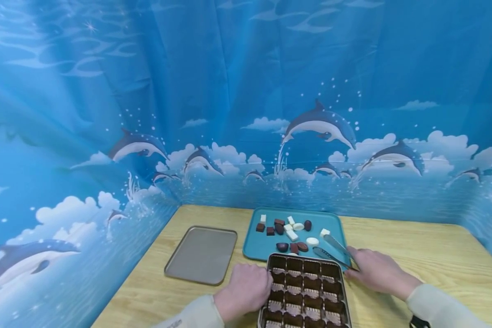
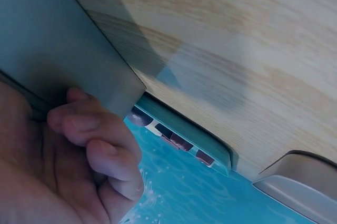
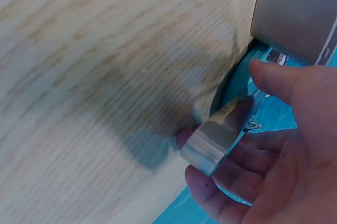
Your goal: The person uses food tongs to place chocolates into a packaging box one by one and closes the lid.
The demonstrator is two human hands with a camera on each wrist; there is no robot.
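My left hand (image 1: 248,288) grips the left rim of a metal box (image 1: 266,284) with a dark brown divided insert (image 1: 303,287). Its fingers are curled against the box wall in the left wrist view. The visible compartments hold no chocolates. My right hand (image 1: 379,272) holds metal tongs (image 3: 210,142), their bent end in the palm in the right wrist view. The tongs' two tips stand apart over the teal tray (image 1: 252,239), one close to a white chocolate (image 1: 325,233). Whether it touches cannot be told. Several dark (image 1: 282,247) and white chocolates (image 1: 292,235) lie scattered on the tray.
A bronze-coloured flat tray (image 1: 202,255) lies to the left on the wooden table (image 1: 426,248). The box's far edge overlaps the teal tray's near edge from this view. A blue dolphin-printed curtain (image 1: 246,91) encloses the back and sides.
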